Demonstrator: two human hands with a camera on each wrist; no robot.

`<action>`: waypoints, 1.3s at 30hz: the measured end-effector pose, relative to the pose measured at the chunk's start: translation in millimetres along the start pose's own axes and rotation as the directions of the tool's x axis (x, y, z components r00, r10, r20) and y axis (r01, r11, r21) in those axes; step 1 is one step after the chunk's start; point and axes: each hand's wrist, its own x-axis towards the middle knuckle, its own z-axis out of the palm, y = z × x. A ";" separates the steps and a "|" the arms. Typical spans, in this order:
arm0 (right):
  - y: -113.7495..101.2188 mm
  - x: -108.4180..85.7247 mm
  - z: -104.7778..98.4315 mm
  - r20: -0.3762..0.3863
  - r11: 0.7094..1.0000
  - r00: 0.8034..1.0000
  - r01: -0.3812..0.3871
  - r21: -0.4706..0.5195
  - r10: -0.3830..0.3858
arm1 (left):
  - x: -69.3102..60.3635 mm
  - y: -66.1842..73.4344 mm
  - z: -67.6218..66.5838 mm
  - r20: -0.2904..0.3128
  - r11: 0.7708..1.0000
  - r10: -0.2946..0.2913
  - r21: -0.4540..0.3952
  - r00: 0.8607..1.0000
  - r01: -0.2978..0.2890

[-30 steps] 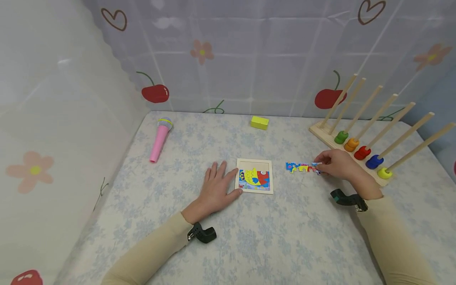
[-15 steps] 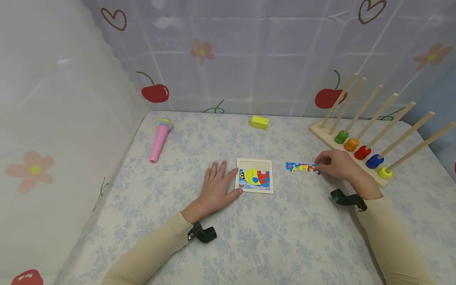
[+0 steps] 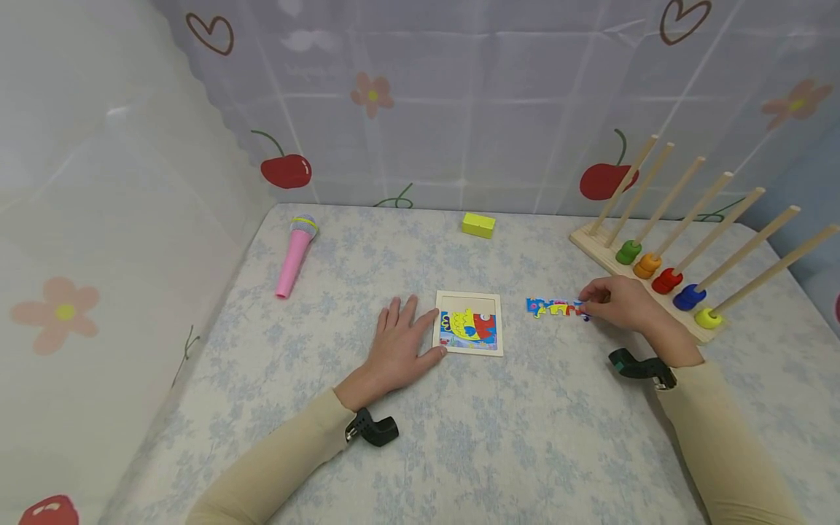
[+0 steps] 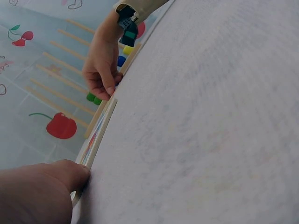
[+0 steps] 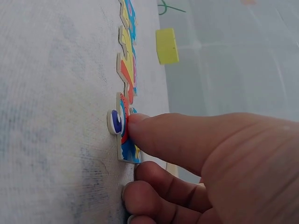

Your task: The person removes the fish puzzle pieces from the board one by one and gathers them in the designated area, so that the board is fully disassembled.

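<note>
Behind hangs printed sheeting (image 3: 446, 131); mottled tabletop (image 3: 505, 430) bears the puzzle tray (image 3: 472, 303).

Approx 1 s ago the end puzzle piece (image 5: 123, 135) by the R hand (image 3: 620, 302) looked slightly tipped, w/ a pale-blue bit showing left of the grip; now it looks flatter, level w/ the other pcs (image 3: 558, 308), & red shows there instead.

My puzzle tray (image 3: 469, 294) and the sticks (image 3: 693, 216) look like plain, smooth wood. The beads (image 3: 668, 281) look painted and shiny. My puzzle pieces (image 5: 125, 70) look smooth on top, the microphone (image 3: 293, 264) like plastic. My sleeves (image 3: 278, 456) look like dull cloth; the wall sheet (image 3: 485, 109) is shiny.
</note>
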 end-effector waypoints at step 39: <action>-26.0 2.5 -6.0 -0.021 1.000 1.000 0.023 0.021 -0.023 | -0.6 -0.4 0.4 0.003 1.000 0.000 -0.003 1.000 0.000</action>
